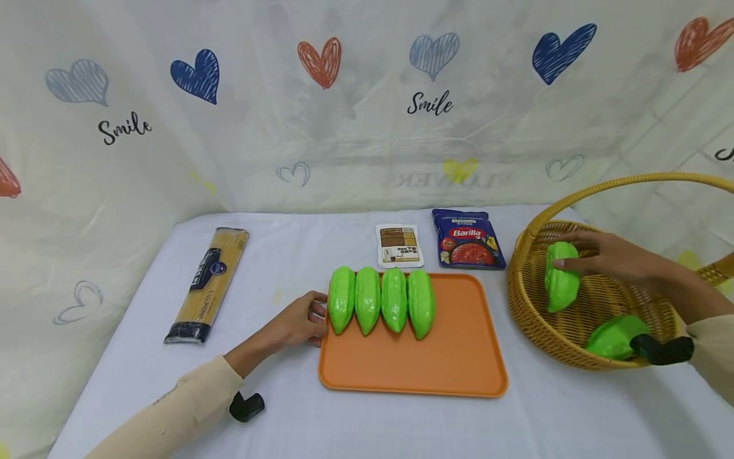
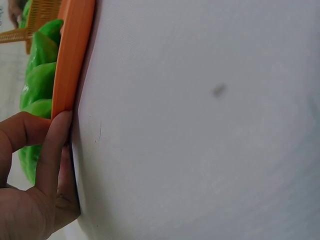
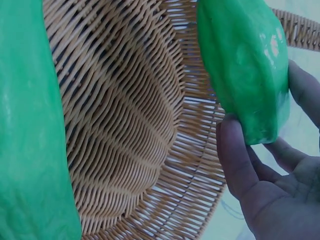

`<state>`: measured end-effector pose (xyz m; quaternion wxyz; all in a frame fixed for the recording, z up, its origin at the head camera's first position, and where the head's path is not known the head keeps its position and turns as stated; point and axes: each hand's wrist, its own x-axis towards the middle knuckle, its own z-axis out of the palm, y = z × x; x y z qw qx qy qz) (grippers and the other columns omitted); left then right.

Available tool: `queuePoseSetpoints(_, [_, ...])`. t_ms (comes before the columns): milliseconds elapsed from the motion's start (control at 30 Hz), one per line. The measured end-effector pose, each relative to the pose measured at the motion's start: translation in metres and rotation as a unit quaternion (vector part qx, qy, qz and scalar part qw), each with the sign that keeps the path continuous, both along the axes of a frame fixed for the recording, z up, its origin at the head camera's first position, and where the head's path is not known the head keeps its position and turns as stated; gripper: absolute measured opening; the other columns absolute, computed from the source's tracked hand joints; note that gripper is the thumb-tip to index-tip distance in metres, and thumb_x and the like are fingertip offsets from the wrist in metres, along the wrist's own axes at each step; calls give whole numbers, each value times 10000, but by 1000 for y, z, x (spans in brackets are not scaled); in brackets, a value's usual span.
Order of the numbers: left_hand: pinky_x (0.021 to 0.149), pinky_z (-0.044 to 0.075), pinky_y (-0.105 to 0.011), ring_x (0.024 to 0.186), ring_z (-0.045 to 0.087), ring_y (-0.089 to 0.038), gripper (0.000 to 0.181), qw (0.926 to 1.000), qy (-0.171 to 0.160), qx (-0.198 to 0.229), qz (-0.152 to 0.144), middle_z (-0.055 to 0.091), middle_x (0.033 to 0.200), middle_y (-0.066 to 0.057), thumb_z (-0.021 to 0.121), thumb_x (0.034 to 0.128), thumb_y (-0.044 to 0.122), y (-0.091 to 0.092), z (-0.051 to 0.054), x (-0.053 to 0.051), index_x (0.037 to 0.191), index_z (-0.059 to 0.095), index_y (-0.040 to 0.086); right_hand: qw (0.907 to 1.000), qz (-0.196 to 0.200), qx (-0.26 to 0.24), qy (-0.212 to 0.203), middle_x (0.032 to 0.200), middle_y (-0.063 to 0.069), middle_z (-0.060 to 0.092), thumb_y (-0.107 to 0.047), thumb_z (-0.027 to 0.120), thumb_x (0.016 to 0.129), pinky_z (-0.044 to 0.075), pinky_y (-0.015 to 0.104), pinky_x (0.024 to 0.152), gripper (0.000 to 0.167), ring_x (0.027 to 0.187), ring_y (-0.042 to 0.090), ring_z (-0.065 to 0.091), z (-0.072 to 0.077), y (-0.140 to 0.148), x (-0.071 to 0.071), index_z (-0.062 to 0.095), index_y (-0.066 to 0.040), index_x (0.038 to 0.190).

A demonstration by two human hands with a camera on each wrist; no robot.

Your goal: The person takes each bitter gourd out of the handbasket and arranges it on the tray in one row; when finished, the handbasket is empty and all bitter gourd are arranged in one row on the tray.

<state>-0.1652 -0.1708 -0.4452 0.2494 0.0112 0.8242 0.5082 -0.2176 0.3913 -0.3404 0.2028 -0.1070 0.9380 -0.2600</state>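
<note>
My right hand (image 1: pixel 602 256) grips a green, ridged bitter melon (image 1: pixel 561 277) by one end, over the wicker basket (image 1: pixel 520 306). In the right wrist view the thumb and fingers close around that bitter melon (image 3: pixel 245 65). A second bitter melon (image 1: pixel 616 336) lies low in the basket, partly covered by a black wrist strap. My left hand (image 1: pixel 299 320) pinches the left rim of an orange tray (image 1: pixel 407 366); the left wrist view has the thumb and a finger at the tray edge (image 2: pixel 72 65). Several bitter melons (image 1: pixel 368 299) lie side by side along the tray's far left part.
A spaghetti pack (image 1: pixel 209 284) lies on the left of the white-covered table (image 1: pixel 275 414). Behind the tray are a small white-and-brown packet (image 1: pixel 399 246) and a blue Barilla sauce pouch (image 1: pixel 469 239). The basket's tall handle (image 1: pixel 631 181) arches over its opening.
</note>
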Motion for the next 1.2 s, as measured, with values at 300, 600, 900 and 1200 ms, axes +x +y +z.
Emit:
queuePoseSetpoints(300, [681, 643, -328, 920, 604, -222, 685, 10000, 3, 49, -84, 517, 1164, -150, 695, 815, -11, -2, 1, 1, 1441, 416, -5, 9997, 159, -133, 103, 1548, 323, 276, -356, 568, 1017, 535, 585, 878, 666, 1301, 575, 407, 9, -2, 11, 312, -27, 1538])
queuePoseSetpoints(600, [678, 644, -334, 917, 601, -224, 681, 9999, 34, 46, -101, 519, 1166, -154, 696, 817, -16, -1, 1, 1, 1438, 415, -13, 9999, 63, -118, -11, 1556, 318, 243, -404, 599, 995, 480, 706, 869, 691, 1334, 577, 312, 11, -10, 21, 321, -59, 1525])
queuePoseSetpoints(900, [676, 644, -336, 935, 594, -225, 674, 9999, 59, 73, -132, 521, 1170, -157, 699, 821, -12, -2, 0, 2, 1434, 417, -16, 9990, 176, -404, -14, 1523, 273, 313, -312, 604, 1002, 515, 654, 878, 608, 1317, 547, 362, 17, -19, 35, 358, -62, 1498])
queuePoseSetpoints(1200, [665, 641, -330, 925, 595, -220, 673, 10000, 56, 38, 28, 531, 1150, -137, 701, 810, -22, 0, -1, 1, 1428, 435, 3, 9986, 289, -421, 128, 1510, 250, 376, -299, 593, 1008, 560, 555, 879, 579, 1295, 453, 451, 16, -26, 43, 383, -93, 1507])
